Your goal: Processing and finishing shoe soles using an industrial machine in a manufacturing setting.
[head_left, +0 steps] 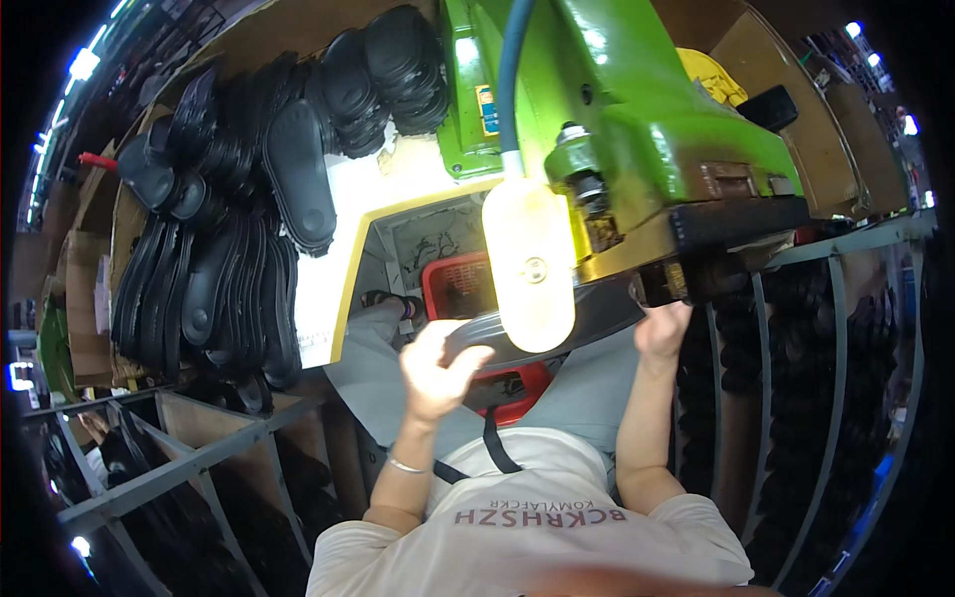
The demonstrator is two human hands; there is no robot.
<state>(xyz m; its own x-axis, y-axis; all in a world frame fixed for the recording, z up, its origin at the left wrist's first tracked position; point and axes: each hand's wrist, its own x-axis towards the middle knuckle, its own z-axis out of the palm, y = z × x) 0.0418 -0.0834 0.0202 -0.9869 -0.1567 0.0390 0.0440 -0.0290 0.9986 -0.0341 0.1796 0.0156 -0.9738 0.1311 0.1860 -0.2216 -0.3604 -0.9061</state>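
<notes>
A dark shoe sole (607,310) spans the gap between my hands, under the head of a green machine (637,119). My left hand (436,370) grips its left end, thumb on the near side and fingers over the far edge. At the right end, my right hand (664,330) has its fingers closed at the sole's tip, close against the dark machine head (665,284); the fingertips are partly hidden there. A bright oblong lamp (529,264) on a blue-grey flexible neck hangs in front and covers the sole's middle.
Stacked black soles (229,289) crowd the white, yellow-edged table (338,229) at left. A red basket (458,284) shows below through the table's cut-out. Metal racks (189,473) stand on both sides. Behind the machine is a cardboard box (836,129) with yellow cloth.
</notes>
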